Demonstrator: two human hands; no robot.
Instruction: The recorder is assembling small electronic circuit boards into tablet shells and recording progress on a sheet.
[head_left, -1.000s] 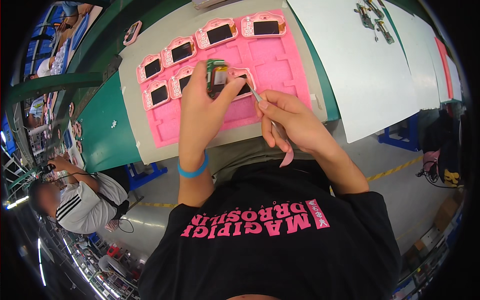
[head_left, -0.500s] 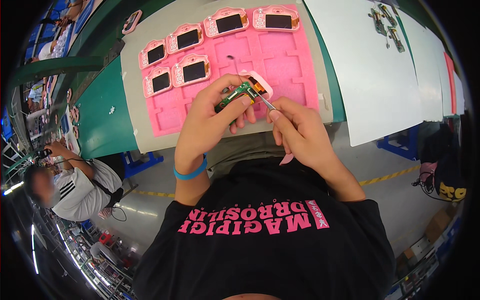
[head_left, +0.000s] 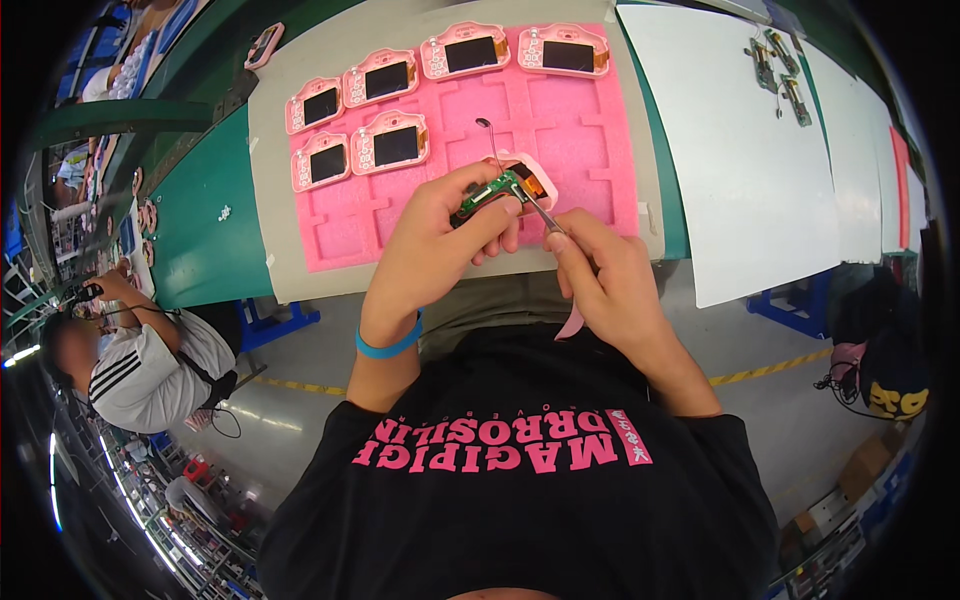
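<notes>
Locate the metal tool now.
In the head view, the metal tool is right of centre, in the right hand, its tip at the green circuit board in the left hand.

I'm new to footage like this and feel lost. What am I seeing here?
There's no machine: the left hand and right hand are a person's own, bare. The view comes from a wide fisheye camera worn on the head, looking down, so straight edges bend.

The left hand holds a green circuit board. Just beyond it is a pink casing with an orange ribbon; whether the hand grips that too, I can't tell. The right hand holds a slim metal tool, probably tweezers, its tip close to the board.

On the grey work surface lies a pink foam tray holding six more casings with dark screens. Off to the right, more boards rest on a white sheet.
</notes>
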